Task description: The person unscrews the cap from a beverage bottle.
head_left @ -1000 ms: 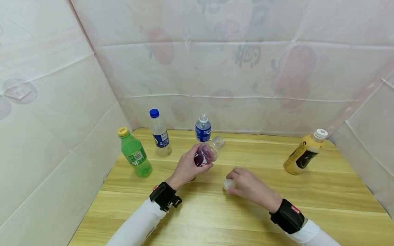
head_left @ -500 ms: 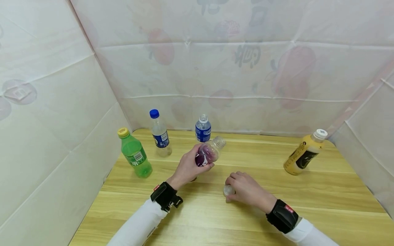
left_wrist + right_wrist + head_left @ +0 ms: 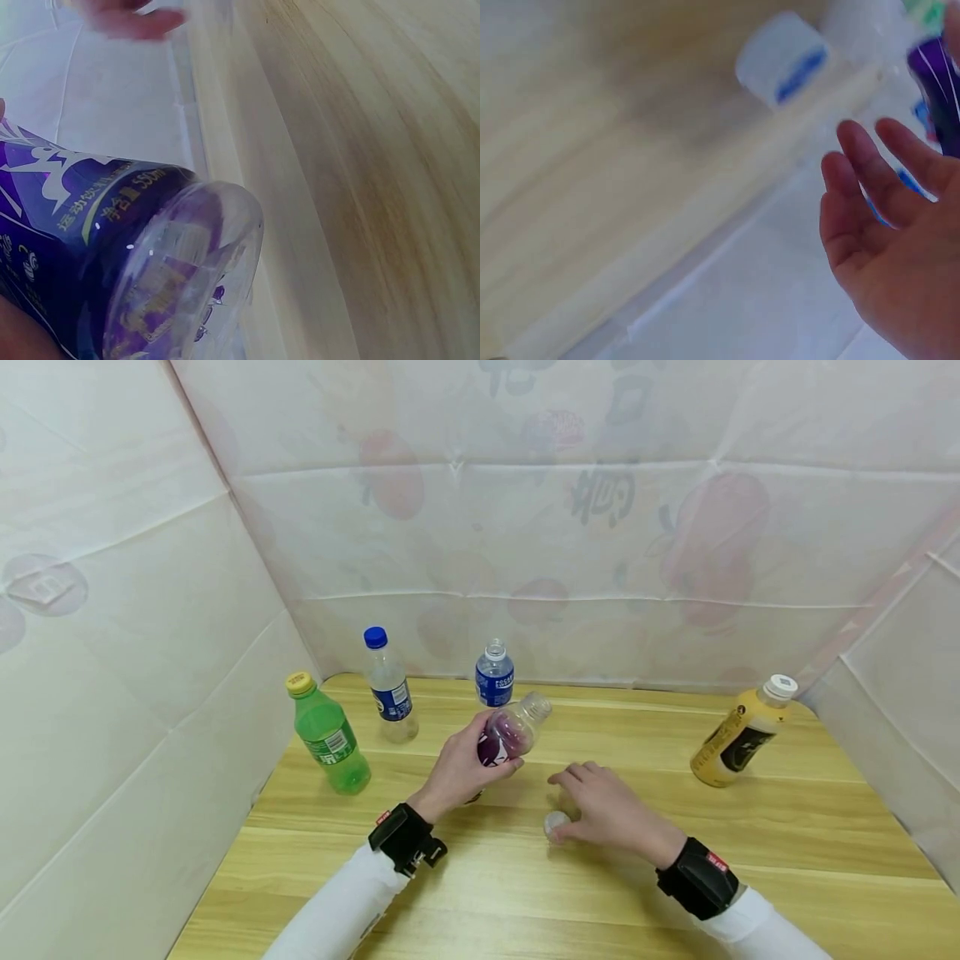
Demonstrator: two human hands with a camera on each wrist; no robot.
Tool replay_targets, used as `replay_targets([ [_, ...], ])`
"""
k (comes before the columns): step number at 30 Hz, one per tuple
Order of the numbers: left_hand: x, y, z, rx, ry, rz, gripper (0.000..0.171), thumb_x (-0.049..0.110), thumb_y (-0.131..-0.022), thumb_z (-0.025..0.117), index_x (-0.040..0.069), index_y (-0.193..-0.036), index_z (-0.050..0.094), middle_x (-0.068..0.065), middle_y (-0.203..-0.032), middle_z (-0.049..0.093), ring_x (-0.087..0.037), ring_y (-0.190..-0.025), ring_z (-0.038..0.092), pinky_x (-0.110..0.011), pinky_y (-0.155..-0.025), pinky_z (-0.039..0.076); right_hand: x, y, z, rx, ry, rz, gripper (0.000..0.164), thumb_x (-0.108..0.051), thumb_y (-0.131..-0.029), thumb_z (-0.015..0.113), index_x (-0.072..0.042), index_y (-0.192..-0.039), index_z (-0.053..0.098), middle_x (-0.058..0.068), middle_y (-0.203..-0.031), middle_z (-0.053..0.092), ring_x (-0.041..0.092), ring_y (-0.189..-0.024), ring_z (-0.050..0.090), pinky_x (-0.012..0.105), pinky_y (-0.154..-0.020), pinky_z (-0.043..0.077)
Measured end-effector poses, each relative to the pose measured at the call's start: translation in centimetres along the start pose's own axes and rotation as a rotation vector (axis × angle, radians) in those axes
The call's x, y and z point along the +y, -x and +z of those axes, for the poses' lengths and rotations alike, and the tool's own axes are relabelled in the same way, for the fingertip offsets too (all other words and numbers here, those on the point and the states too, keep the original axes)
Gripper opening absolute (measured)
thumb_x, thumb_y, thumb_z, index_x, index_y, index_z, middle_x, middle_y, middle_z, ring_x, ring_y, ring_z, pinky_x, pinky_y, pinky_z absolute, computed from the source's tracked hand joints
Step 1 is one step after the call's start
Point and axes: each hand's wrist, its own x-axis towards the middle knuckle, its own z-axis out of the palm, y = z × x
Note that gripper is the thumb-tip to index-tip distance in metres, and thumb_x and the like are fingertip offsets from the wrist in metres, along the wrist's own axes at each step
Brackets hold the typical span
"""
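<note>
My left hand (image 3: 453, 772) grips a clear bottle with a purple label (image 3: 504, 739), tilted, its uncapped neck pointing up to the right. Printed lettering on that purple bottle (image 3: 82, 217) fills the lower left of the left wrist view. A small white bottle cap (image 3: 556, 825) sits on the table beside my right hand (image 3: 600, 806). The fingers of this hand are spread and relaxed, the thumb close by the cap. In the right wrist view the cap (image 3: 776, 64), blurred with a blue mark, stands apart from the fingertips.
At the left stand a green bottle with a yellow cap (image 3: 330, 735) and a clear bottle with a blue cap (image 3: 392, 693). Behind the purple bottle is an uncapped blue-label bottle (image 3: 495, 681). A yellow bottle (image 3: 738, 735) stands at the right. White sheets (image 3: 480, 543) enclose the wooden table (image 3: 525, 902).
My right hand has let go of the white cap, its fingers spreading and lifting away. The cap has come slightly nearer me. My left hand and the bottle have barely moved.
</note>
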Motion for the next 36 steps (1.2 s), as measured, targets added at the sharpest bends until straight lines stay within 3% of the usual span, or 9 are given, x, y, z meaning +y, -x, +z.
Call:
replay_targets([
  [7, 0.5, -0.3, 0.6, -0.036, 0.004, 0.022, 0.080, 0.031, -0.085, 0.087, 0.011, -0.150, 0.045, -0.017, -0.137, 0.063, -0.031, -0.124, 0.063, -0.046, -0.103, 0.053, 0.5, -0.6, -2.6, 0.146, -0.339, 0.132, 0.085, -0.041, -0.092, 0.078, -0.001, -0.155, 0.039, 0.024, -0.153, 0.048, 0.044, -0.140, 0.046, 0.063, -0.111, 0.040],
  [11, 1.0, -0.4, 1.2, -0.057, 0.004, 0.018, 0.082, 0.034, -0.086, 0.086, 0.012, -0.152, 0.043, -0.016, -0.139, 0.062, -0.030, -0.126, 0.061, -0.046, -0.105, 0.051, 0.3, -1.1, -3.1, 0.239, -0.522, 0.139, 0.085, -0.034, -0.096, 0.075, -0.006, -0.161, 0.029, 0.023, -0.156, 0.045, 0.042, -0.143, 0.043, 0.064, -0.113, 0.036],
  [16, 1.4, -0.6, 1.9, -0.063, 0.011, 0.036, 0.084, 0.035, -0.086, 0.086, 0.011, -0.153, 0.042, -0.015, -0.141, 0.060, -0.029, -0.127, 0.060, -0.044, -0.105, 0.051, -0.6, -1.8, -3.3, 0.307, -0.656, 0.172, 0.081, -0.031, -0.097, 0.073, -0.010, -0.161, 0.028, 0.023, -0.153, 0.050, 0.040, -0.139, 0.049, 0.061, -0.113, 0.039],
  [24, 1.7, -0.5, 2.6, -0.058, -0.030, 0.054, 0.083, 0.037, -0.086, 0.086, 0.011, -0.152, 0.042, -0.015, -0.140, 0.061, -0.029, -0.123, 0.063, -0.044, -0.101, 0.054, -2.0, -3.0, -3.3, 0.325, -0.742, 0.286, 0.083, -0.041, -0.092, 0.078, -0.007, -0.155, 0.035, 0.022, -0.144, 0.059, 0.040, -0.130, 0.058, 0.062, -0.105, 0.046],
  [28, 1.9, -0.5, 2.7, -0.079, -0.029, 0.033, 0.090, 0.037, -0.084, 0.087, 0.011, -0.155, 0.038, -0.015, -0.143, 0.058, -0.029, -0.126, 0.061, -0.045, -0.104, 0.052, -2.3, -3.2, -3.3, 0.346, -0.755, 0.294, 0.080, -0.039, -0.090, 0.081, -0.005, -0.150, 0.040, 0.021, -0.135, 0.065, 0.038, -0.123, 0.063, 0.061, -0.101, 0.050],
  [33, 2.0, -0.2, 2.3, -0.121, -0.011, -0.008, 0.113, 0.042, -0.080, 0.090, 0.013, -0.165, 0.020, -0.014, -0.161, 0.041, -0.035, -0.138, 0.051, -0.051, -0.110, 0.045, -2.0, -3.2, -3.9, 0.403, -0.755, 0.257, 0.071, -0.030, -0.091, 0.081, -0.004, -0.146, 0.043, 0.020, -0.130, 0.067, 0.036, -0.119, 0.066, 0.057, -0.100, 0.052],
  [36, 1.8, 0.2, 1.5, -0.113, -0.009, -0.048, 0.116, 0.049, -0.082, 0.087, 0.017, -0.167, 0.014, -0.011, -0.168, 0.031, -0.036, -0.144, 0.043, -0.057, -0.113, 0.040, -1.4, -3.1, -4.9, 0.441, -0.753, 0.236, 0.072, -0.026, -0.092, 0.081, -0.005, -0.148, 0.042, 0.019, -0.130, 0.066, 0.035, -0.119, 0.066, 0.057, -0.102, 0.051],
])
